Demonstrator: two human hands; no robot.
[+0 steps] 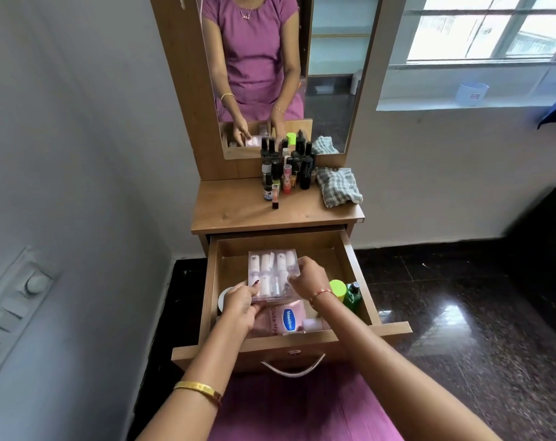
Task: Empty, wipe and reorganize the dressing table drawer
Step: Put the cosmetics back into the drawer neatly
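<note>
Wooden dressing table (238, 211), open drawer (356, 268) — dark glossy floor (461, 313), grey walls (79, 122)

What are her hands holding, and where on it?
Both hold the clear plastic box of small bottles: the left hand at its near left corner, the right hand at its right edge.

Window (480, 27), wall switchboard (12, 300), dark glossy floor (461, 313)
</note>
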